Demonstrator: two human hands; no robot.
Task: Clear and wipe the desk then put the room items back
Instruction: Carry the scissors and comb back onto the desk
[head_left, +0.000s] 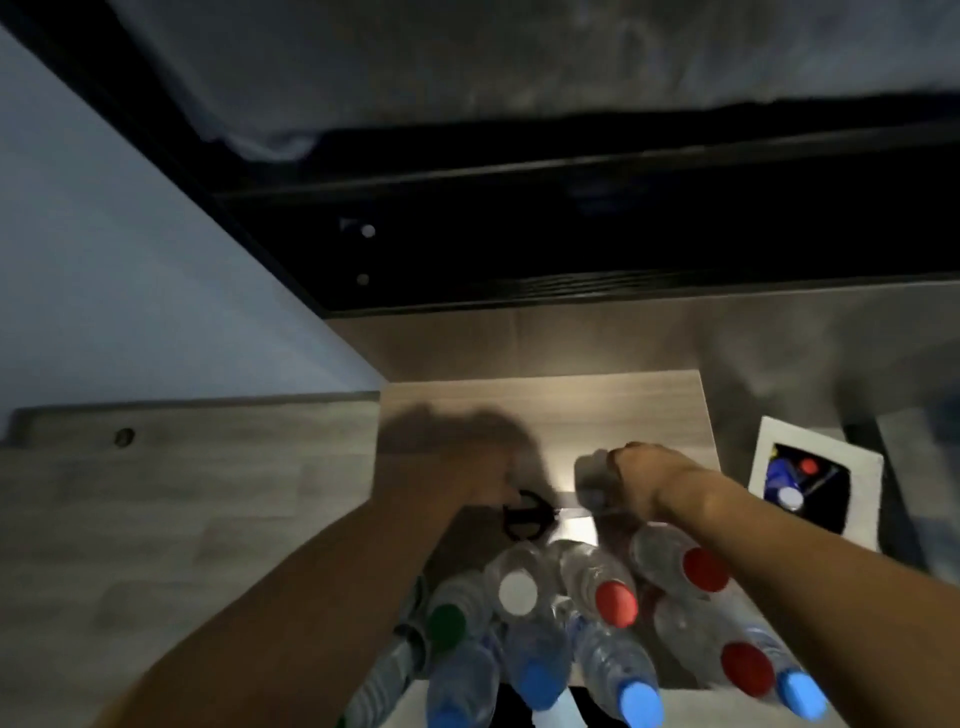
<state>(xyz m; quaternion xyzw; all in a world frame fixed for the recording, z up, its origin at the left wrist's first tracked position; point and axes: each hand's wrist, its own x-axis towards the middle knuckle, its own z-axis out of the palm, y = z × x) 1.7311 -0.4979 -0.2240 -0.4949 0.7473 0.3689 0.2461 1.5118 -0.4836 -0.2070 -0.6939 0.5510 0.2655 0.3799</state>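
A cluster of capped water bottles (597, 613) stands on the near desk (156, 519). Just beyond it, the right hand (641, 480) is curled round what seems a clear bottle (592, 473). The left hand's (470, 475) grip cannot be told.

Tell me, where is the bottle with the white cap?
In the head view, the white-capped bottle stands low in the middle, at the back of the bottle cluster, between the green-capped bottle to its left and a red-capped bottle to its right.
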